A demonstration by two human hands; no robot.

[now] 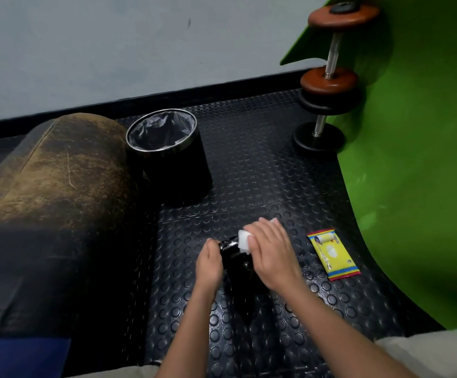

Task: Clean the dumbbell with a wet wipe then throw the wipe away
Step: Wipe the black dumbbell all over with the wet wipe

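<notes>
- Black glossy dumbbell (pixel 231 248): lay on the black studded rubber floor mat (pixel 249 165), well in front of the black round waste bin (pixel 167 159), largely hidden beneath both hands.
- Left hand (pixel 209 261): rested against the dumbbell's left side, fingers straight and close together, steadying it.
- Right hand (pixel 269 249): lay over the dumbbell's top, fingers extended and held together, pressing a white folded wet wipe (pixel 245 241) onto the weight.
- Yellow flat wet-wipe packet with red ends (pixel 333 253): lay on the mat, right of the dumbbell and apart from it.
- Waste bin: metal-rimmed, lined with a grey plastic bag, standing upright.
- Worn brown padded leather bench (pixel 58 173): just left of the bin.
- Two further dumbbells, brown-plated (pixel 333 50) and black-plated (pixel 320 129): right of the bin, against a green curved panel (pixel 418 159).
</notes>
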